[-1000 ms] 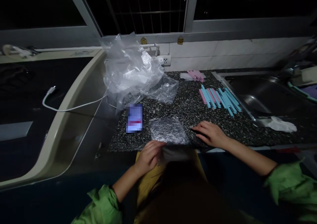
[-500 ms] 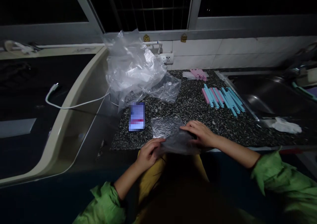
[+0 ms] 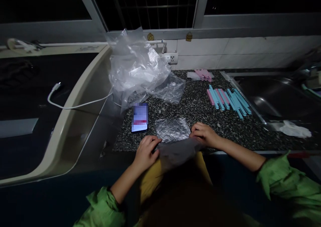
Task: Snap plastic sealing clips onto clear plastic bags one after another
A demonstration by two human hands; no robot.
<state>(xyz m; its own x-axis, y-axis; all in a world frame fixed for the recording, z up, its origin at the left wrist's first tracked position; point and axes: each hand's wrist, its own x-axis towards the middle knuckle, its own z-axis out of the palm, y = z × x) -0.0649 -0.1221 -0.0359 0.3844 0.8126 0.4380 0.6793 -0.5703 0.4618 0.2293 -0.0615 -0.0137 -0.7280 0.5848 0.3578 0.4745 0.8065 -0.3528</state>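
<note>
A clear, wrinkled plastic bag (image 3: pixel 173 130) lies at the counter's front edge, its near part hanging over the edge above my lap. My left hand (image 3: pixel 147 152) is at its left side, fingers curled and thumb below, closed on the film. At the right side, my right hand (image 3: pixel 204 135) pinches the bag's edge with bent fingers. A phone (image 3: pixel 139 117) with a lit, blurred screen lies just beyond my left hand. Farther right of the bag are several flat blue strips (image 3: pixel 234 101) and pink strips (image 3: pixel 210 97).
A big heap of clear plastic bags (image 3: pixel 140 66) stands at the back left. Pink pieces (image 3: pixel 203 75) lie near the wall. A sink (image 3: pixel 268 99) with a crumpled white cloth (image 3: pixel 296 129) is right. A white cable (image 3: pixel 82 105) crosses the appliance (image 3: pixel 85 76) at left.
The bag's near part has dropped farther over the counter edge, and its far part lies flatter. My left hand has moved slightly left, my right hand slightly right.
</note>
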